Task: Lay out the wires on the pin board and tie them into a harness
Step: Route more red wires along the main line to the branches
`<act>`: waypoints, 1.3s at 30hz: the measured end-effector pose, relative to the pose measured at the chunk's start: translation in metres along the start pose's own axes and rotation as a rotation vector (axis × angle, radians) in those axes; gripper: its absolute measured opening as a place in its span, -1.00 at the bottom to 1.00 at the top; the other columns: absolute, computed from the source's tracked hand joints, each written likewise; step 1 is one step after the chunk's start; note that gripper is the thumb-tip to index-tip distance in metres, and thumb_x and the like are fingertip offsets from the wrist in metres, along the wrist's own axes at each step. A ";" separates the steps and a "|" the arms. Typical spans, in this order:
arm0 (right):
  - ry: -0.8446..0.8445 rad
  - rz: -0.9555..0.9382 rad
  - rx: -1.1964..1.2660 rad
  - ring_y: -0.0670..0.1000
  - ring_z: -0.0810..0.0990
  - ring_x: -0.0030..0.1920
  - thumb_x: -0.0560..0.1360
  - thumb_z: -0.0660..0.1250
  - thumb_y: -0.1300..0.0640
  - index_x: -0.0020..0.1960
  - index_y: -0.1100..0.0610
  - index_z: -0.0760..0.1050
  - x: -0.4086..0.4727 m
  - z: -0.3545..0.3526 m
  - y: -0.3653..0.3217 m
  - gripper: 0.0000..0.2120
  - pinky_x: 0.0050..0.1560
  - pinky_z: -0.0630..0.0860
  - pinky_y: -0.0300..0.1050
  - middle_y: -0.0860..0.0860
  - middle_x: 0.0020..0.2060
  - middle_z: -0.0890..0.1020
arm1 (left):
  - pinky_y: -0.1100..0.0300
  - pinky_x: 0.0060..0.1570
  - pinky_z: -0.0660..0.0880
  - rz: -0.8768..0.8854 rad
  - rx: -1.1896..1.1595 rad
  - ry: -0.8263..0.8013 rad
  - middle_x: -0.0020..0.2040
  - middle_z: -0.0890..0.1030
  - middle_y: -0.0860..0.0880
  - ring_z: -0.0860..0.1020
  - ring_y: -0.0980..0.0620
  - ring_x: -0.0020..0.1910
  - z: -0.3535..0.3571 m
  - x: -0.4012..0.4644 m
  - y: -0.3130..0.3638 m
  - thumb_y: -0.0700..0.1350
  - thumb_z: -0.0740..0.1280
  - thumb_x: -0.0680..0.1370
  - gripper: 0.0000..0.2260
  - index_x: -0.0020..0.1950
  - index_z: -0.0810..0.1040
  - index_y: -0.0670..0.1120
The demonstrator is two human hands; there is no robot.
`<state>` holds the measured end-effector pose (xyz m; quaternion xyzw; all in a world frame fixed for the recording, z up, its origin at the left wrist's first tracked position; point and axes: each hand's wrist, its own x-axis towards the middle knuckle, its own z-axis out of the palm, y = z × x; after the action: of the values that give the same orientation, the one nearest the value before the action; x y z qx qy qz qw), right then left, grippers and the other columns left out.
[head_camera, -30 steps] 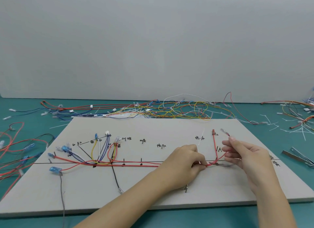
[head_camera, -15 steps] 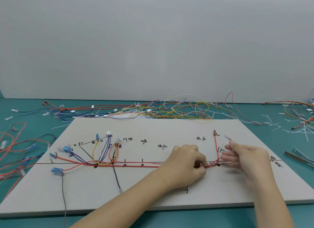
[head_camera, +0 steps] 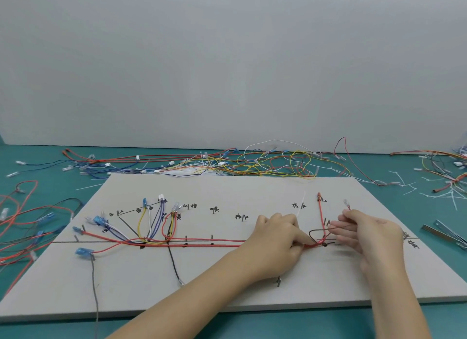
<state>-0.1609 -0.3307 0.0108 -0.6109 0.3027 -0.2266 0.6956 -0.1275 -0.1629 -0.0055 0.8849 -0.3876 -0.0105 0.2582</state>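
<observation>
A grey pin board (head_camera: 227,283) lies on the teal table, with handwritten labels and short pins. Red wires (head_camera: 202,245) run along its drawn line; yellow, blue, white and purple wires (head_camera: 151,225) fan up at the left. My left hand (head_camera: 275,240) pinches the red bundle just left of the bend where a red wire (head_camera: 321,217) turns upward. My right hand (head_camera: 366,235) holds a thin dark tie (head_camera: 314,233) looped around that bend, with a wire terminal (head_camera: 345,202) poking up from its fingers.
A tangle of loose wires (head_camera: 252,161) lies behind the board, more red and black wires (head_camera: 22,227) to the left. White cable ties (head_camera: 442,194) and wires are scattered at the right, with a metal tool (head_camera: 447,233) near the board's right edge.
My right hand moved down and left toward the bend, and a dark tie loop now shows around the red wires there. My left hand stayed pinching the bundle.
</observation>
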 end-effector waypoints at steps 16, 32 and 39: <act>-0.065 0.067 -0.093 0.07 0.64 -0.52 0.43 0.30 0.36 -0.27 0.39 0.51 0.009 0.020 0.000 -0.87 -0.53 0.57 -0.19 0.20 -0.47 0.64 | 0.05 0.10 0.20 -0.152 -0.056 0.034 -0.09 0.45 0.01 0.37 -0.03 0.06 0.007 0.013 0.007 0.13 0.21 0.55 -0.75 0.08 0.64 0.16; -0.190 0.214 -0.171 0.17 0.68 -0.43 0.44 0.10 0.23 -0.17 0.41 0.52 0.013 0.024 -0.014 -0.71 -0.50 0.59 -0.17 0.30 -0.36 0.66 | 0.24 -0.45 0.29 -0.490 -1.473 0.203 -0.55 0.22 0.06 0.19 0.09 -0.57 -0.027 0.031 0.021 -0.19 0.13 0.57 -0.71 -0.36 0.28 -0.06; -0.248 0.073 -0.270 0.02 0.68 -0.42 0.46 0.31 0.37 -0.12 0.42 0.55 0.010 0.021 -0.007 -0.90 -0.40 0.61 -0.26 0.19 -0.37 0.69 | 0.39 -0.69 0.04 -0.607 -1.540 0.330 -0.51 0.50 0.09 0.12 0.20 -0.67 -0.053 0.038 -0.014 -0.08 0.08 0.70 -0.71 -0.05 0.54 -0.11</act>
<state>-0.1392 -0.3236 0.0181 -0.7104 0.2641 -0.0813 0.6472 -0.0795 -0.1576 0.0407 0.5177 0.0251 -0.2115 0.8286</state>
